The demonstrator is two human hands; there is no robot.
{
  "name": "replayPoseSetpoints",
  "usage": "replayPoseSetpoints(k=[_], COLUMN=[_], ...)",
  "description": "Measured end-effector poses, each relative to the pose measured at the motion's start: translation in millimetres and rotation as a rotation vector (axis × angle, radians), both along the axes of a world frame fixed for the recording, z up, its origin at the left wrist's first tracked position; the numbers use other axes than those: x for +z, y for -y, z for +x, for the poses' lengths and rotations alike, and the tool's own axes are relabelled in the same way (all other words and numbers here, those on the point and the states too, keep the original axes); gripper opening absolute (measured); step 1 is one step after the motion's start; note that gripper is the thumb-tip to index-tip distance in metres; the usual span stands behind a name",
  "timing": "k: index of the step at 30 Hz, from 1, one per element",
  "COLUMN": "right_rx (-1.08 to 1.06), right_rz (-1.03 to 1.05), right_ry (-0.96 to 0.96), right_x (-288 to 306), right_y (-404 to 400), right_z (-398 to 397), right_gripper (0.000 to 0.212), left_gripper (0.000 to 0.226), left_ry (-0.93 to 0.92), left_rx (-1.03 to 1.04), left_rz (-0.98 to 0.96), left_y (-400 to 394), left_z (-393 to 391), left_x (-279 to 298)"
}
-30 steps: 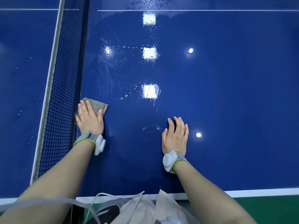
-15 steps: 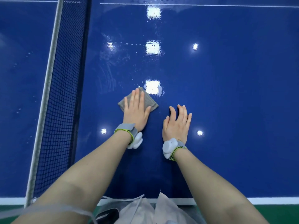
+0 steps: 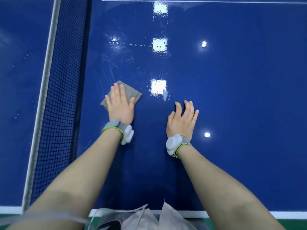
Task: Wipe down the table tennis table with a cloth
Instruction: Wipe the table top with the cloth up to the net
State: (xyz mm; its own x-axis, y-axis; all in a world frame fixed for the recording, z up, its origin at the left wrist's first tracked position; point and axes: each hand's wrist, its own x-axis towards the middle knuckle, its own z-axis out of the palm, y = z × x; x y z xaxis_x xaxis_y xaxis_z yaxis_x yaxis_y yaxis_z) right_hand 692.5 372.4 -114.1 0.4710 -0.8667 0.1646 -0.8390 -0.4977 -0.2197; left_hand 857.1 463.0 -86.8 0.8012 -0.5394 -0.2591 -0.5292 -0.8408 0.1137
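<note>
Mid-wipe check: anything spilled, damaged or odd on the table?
Nothing damaged. Droplets and wet streaks lie beyond the grey cloth under the left hand, consistent with wiping; the right hand rests flat.

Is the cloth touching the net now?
Apart. In the head view, bare blue table shows between the cloth and the net.

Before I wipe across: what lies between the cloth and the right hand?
Head view: only bare blue table between cloth and right hand.
</note>
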Motion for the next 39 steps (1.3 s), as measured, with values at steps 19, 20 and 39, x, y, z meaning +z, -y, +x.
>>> replayPoseSetpoints(k=[19, 20, 39], right_rx=[-0.026, -0.029, -0.022], right_rz=[-0.023, -0.023, -0.009], right_ry=[0.014, 0.011, -0.02], right_x=[0, -1, 0], right_y=[16, 17, 28], right_z=[23, 24, 39], right_gripper=[0.041, 0.041, 0.043], left_gripper=[0.063, 0.062, 0.06], left_ry=[-0.025, -0.03, 0.009], left_rx=[-0.351, -0.37, 0.199], left_rz=[-0.01, -0.013, -0.014], left_y=[70, 72, 47], left_z=[-43, -46, 75], left_x=[3, 3, 2])
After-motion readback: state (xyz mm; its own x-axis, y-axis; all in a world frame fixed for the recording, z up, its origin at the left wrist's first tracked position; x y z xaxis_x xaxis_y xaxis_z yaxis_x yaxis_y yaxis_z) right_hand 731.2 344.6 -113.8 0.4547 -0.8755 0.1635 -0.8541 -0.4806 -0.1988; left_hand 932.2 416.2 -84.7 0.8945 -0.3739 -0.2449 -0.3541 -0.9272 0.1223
